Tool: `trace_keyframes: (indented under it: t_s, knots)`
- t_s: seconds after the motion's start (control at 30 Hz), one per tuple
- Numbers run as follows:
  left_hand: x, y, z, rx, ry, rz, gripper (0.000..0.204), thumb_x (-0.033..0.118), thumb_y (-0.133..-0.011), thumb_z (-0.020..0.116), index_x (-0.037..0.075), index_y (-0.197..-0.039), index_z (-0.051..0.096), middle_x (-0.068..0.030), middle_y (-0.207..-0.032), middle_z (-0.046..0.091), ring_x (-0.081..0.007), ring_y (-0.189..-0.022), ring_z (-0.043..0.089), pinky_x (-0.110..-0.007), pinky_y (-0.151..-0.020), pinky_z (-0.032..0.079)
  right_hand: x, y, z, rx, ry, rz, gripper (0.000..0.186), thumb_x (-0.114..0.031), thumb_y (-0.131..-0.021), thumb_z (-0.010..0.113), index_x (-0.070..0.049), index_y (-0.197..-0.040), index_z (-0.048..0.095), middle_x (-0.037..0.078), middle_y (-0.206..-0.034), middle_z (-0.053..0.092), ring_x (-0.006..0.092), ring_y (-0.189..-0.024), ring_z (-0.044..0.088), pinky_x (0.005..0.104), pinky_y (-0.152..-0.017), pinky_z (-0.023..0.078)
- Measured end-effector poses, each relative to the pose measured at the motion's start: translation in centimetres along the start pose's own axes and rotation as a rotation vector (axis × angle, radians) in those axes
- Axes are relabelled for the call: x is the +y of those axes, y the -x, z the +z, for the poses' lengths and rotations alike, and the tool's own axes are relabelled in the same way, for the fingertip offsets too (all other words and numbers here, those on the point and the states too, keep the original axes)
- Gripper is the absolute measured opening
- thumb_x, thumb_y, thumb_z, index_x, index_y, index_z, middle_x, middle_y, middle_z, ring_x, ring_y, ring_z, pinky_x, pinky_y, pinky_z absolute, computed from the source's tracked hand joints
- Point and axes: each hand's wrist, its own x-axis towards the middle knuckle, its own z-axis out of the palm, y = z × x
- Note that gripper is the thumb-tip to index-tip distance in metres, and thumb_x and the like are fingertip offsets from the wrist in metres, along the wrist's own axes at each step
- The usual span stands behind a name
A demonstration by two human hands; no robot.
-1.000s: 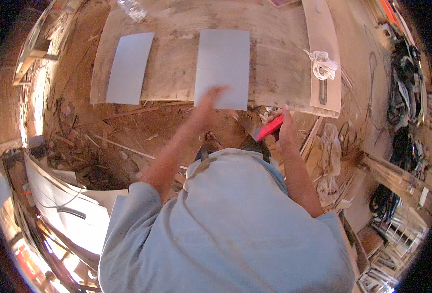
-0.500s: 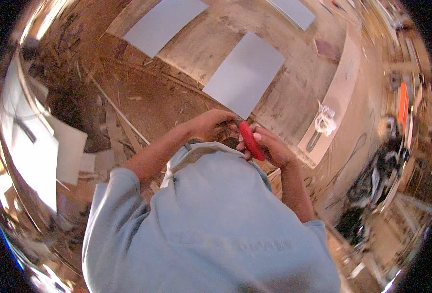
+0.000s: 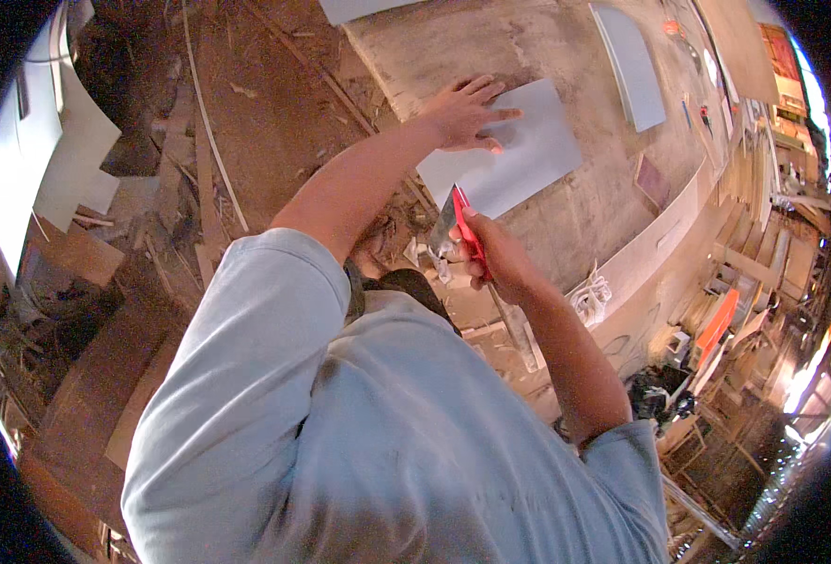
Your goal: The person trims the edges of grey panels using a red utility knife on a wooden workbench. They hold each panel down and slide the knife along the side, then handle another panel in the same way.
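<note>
My left hand (image 3: 467, 115) lies with fingers spread on the left part of a pale grey-white sheet (image 3: 537, 132), pressing it against a wooden worktop (image 3: 584, 211). My right hand (image 3: 500, 246) is closed around a slim red-handled tool that looks like a utility knife (image 3: 470, 230). The knife points up and away from me, its tip close to the sheet's near edge. Exactly whether the tip touches the sheet I cannot tell. My right fingers partly cover the handle.
Another pale sheet (image 3: 629, 70) lies farther right on the worktop, and a third (image 3: 364, 7) at the far edge. A bundle of white string (image 3: 591, 299) sits on the right-hand board. Wood scraps litter the brown floor (image 3: 274, 122) at left.
My left hand has left the knife and moved away from me onto the sheet. My right hand keeps the knife, now pointing toward the sheet. The view has turned and shifted.
</note>
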Motion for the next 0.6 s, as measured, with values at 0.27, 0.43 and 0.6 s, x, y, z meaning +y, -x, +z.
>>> trace_keyframes:
  t_s: [0.27, 0.43, 0.6]
  knots:
    - [0.4, -0.8, -0.2, -0.05, 0.113, 0.012, 0.068, 0.07, -0.088, 0.056, 0.04, -0.148, 0.048, -0.0107, -0.166, 0.026, -0.034, -0.155, 0.018, -0.054, -0.124, 0.017, -1.8, -0.9, 2.2, 0.124, 0.016, 0.169, 0.062, -0.072, -0.096, 0.048, -0.011, -0.101, 0.057, -0.007, -0.063, 0.037, 0.0077, -0.047, 0.031, 0.0277, -0.045, 0.024]
    - [-0.2, -0.4, -0.3, -0.014, 0.125, 0.015, 0.067, 0.069, -0.088, 0.058, 0.04, -0.148, 0.049, -0.011, -0.166, 0.028, -0.034, -0.155, 0.018, -0.054, -0.125, 0.016, -0.7, -3.5, 2.7, 0.186, 0.059, 0.203, 0.06, -0.072, -0.095, 0.048, -0.013, -0.096, 0.054, -0.007, -0.062, 0.036, 0.008, -0.045, 0.028, 0.0279, -0.044, 0.022]
    - [-0.4, -0.4, -0.6, -0.036, 0.161, 0.011, 0.067, 0.068, -0.088, 0.059, 0.039, -0.148, 0.049, -0.0114, -0.165, 0.028, -0.0339, -0.155, 0.017, -0.053, -0.125, 0.015, -0.1, -3.4, 2.4, 0.175, 0.151, 0.045, 0.058, -0.071, -0.096, 0.046, -0.013, -0.095, 0.053, -0.007, -0.063, 0.037, 0.0082, -0.044, 0.028, 0.0273, -0.042, 0.02]
